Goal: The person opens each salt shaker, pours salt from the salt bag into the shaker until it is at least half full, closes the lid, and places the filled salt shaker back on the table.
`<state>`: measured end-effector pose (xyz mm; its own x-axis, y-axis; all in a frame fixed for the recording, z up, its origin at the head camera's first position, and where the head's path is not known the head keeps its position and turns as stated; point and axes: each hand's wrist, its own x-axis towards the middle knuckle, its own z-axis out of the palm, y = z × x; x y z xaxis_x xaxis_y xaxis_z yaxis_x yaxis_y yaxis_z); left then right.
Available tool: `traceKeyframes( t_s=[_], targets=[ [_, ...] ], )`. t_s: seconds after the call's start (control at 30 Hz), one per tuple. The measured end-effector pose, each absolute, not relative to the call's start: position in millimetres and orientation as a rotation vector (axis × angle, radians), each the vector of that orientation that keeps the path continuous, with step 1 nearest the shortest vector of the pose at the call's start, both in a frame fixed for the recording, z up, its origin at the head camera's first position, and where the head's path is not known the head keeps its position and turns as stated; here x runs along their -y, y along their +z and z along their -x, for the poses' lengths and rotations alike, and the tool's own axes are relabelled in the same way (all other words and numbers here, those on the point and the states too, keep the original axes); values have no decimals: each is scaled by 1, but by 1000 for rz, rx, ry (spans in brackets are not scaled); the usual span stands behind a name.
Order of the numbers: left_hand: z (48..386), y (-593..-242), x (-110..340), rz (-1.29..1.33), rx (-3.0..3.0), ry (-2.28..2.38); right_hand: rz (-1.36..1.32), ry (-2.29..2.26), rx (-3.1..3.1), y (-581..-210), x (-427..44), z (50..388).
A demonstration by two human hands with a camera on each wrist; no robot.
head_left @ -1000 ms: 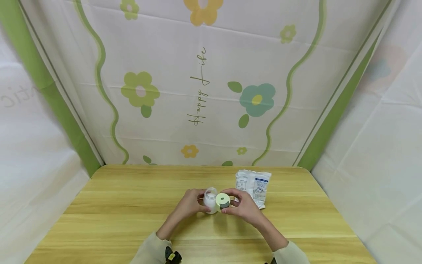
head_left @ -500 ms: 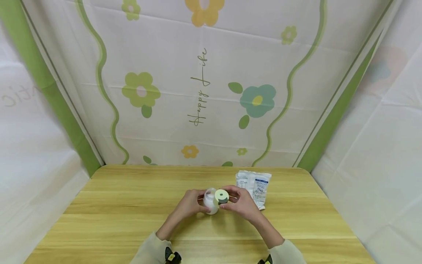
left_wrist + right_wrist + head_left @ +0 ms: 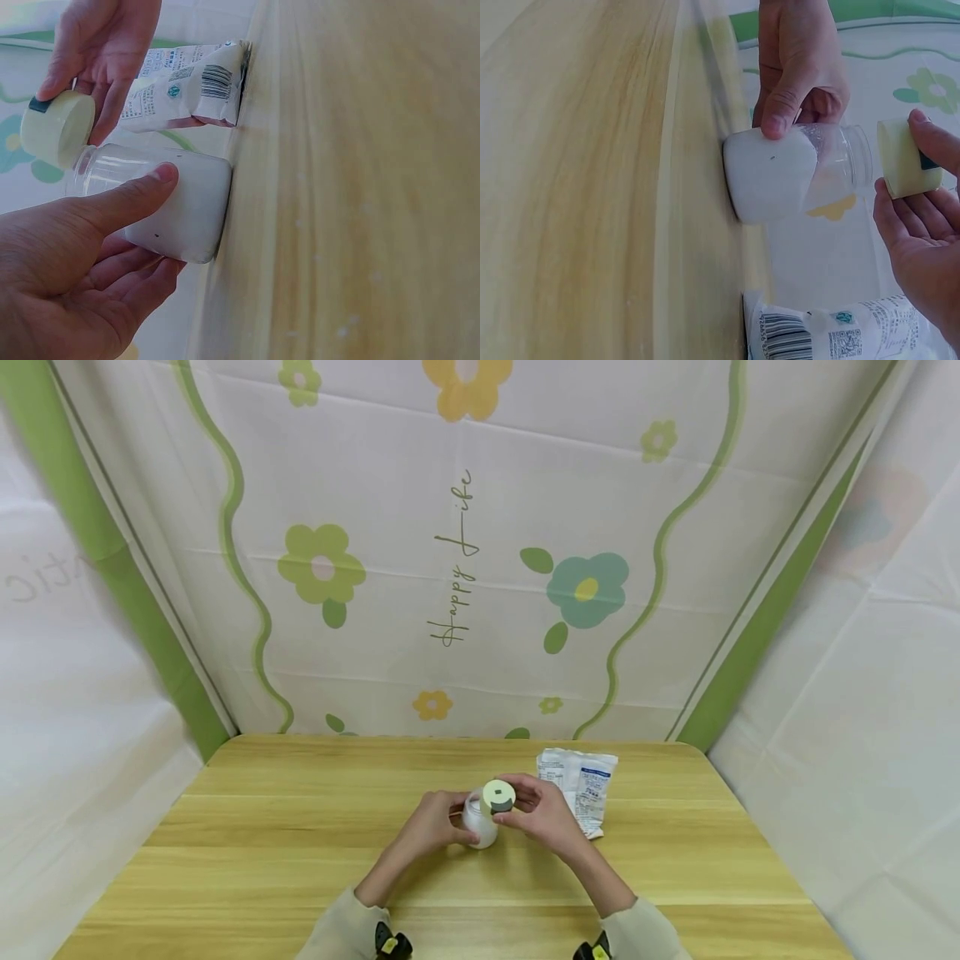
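A clear jar (image 3: pixel 481 831) part-filled with white powder stands upright on the table. My left hand (image 3: pixel 431 823) holds it round the side, the thumb lying across the wall in the left wrist view. Pale yellow-green, with a dark patch on it, the lid (image 3: pixel 498 793) is pinched between the thumb and fingers of my right hand (image 3: pixel 550 817). The right wrist view has the lid (image 3: pixel 900 157) just off the open mouth of the jar (image 3: pixel 776 176), with a narrow gap between. From the head, the lid hides part of the jar's mouth.
Behind my right hand a white printed packet (image 3: pixel 592 785) stands on the wooden table (image 3: pixel 300 843). White specks dot the tabletop (image 3: pixel 345 330) in the left wrist view. A flowered curtain (image 3: pixel 375 610) hangs past the far edge, with white cloth at both sides.
My right hand has moved the lid left and farther from me, from beside the jar to over its mouth. The left hand and the jar stay put.
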<state>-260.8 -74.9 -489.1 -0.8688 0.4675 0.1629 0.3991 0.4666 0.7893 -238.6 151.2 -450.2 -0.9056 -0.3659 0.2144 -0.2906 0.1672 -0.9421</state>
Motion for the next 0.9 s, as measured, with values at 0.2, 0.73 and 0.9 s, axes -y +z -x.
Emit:
traceKeyframes(
  t_s=[0.2,0.73,0.9],
  targets=[
    [260,-489,76,-774,-2621,1382,669,-1888,-2350,-451,-145,243],
    [261,-488,75,-776,-2628,1361,663,-1894,-2320,-456,-139,254],
    [260,-487,75,-780,-2629,1358,677,-1896,-2301,-456,-137,255]
  ],
)
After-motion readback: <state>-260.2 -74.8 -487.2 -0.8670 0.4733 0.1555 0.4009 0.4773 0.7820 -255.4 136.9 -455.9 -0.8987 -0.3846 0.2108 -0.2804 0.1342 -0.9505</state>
